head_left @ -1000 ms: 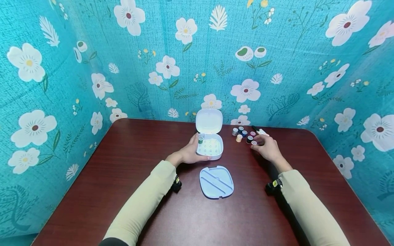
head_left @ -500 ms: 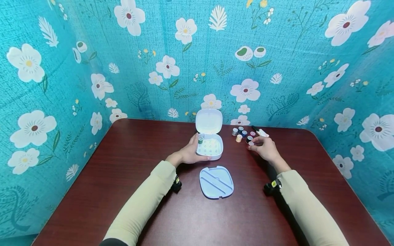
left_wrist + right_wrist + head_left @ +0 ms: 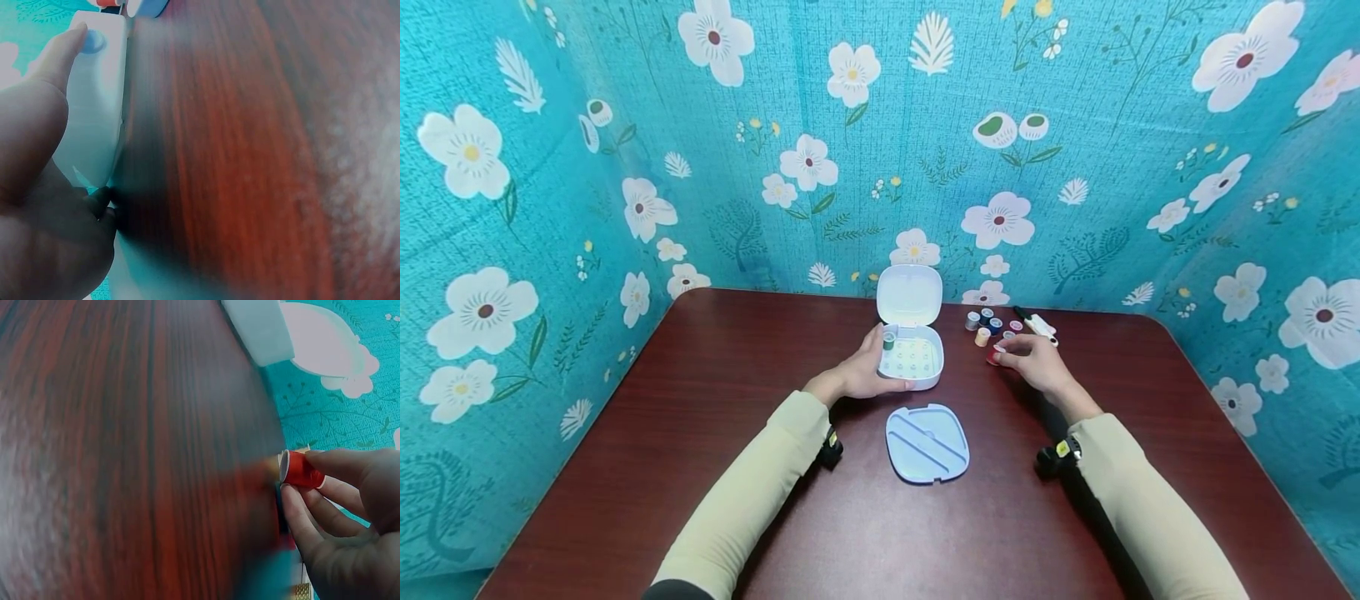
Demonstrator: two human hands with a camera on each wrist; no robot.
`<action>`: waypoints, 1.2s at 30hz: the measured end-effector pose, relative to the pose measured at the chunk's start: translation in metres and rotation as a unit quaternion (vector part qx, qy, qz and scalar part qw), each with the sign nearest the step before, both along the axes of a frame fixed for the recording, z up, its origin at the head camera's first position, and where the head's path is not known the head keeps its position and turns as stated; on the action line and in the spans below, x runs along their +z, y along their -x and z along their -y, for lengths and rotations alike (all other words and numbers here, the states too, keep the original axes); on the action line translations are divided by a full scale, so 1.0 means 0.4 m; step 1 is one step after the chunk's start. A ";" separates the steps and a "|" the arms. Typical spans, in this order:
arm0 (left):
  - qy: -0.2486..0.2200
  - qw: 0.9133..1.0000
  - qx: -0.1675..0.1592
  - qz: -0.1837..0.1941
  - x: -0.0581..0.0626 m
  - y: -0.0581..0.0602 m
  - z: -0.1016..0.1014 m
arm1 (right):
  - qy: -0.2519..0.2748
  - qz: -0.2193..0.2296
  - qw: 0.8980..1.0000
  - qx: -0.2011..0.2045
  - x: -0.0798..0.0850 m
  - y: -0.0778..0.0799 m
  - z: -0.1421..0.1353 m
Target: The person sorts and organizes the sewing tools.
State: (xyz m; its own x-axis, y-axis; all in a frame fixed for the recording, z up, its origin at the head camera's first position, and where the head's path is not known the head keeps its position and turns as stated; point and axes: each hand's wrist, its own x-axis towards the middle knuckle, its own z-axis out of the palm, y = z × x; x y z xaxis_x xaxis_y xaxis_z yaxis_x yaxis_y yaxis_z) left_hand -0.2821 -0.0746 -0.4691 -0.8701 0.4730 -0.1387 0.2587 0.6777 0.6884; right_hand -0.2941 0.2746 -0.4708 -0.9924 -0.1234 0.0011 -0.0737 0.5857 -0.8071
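My left hand [image 3: 863, 371] grips the near left side of a white plastic box [image 3: 929, 383], its thumb along the front wall in the left wrist view. The hinged lid [image 3: 910, 296] stands up at the back. Inside are rows of small pegs, and a green thread spool [image 3: 889, 341] stands in the back left corner. Between thumb and fingertips, my right hand [image 3: 1037, 364] pinches a red thread spool [image 3: 303, 470], held tilted beside the other spools. In the right wrist view its white end faces left.
Several thread spools stand behind the right hand, among them a cream spool [image 3: 982, 337], a grey spool [image 3: 973, 321] and a pink-topped spool [image 3: 1016, 326]. A slim white-and-black tool [image 3: 1039, 326] lies beside them. A pale blue tray [image 3: 925, 446] lies in front of the box.
My right hand has moved left with the red spool, away from the dark spool and the white-and-black tool. The left hand and box have stayed put.
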 end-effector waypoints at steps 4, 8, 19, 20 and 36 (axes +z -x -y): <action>-0.004 1.000 0.000 -0.003 0.001 -0.001 -0.001 | 0.008 -0.008 1.000 0.010 0.004 -0.002 0.013; -0.005 1.000 0.000 -0.003 0.000 -0.001 -0.001 | 0.018 -0.013 0.999 0.023 0.006 -0.003 0.024; -0.004 1.000 0.001 -0.002 -0.002 0.001 0.000 | 0.034 -0.023 0.999 0.034 0.021 0.004 0.063; -0.003 1.000 0.001 -0.002 -0.002 0.001 0.001 | 0.035 -0.025 0.998 0.034 0.022 0.005 0.067; -0.004 1.000 0.002 -0.003 -0.001 0.000 -0.001 | 0.047 -0.009 0.997 0.064 0.043 -0.002 0.115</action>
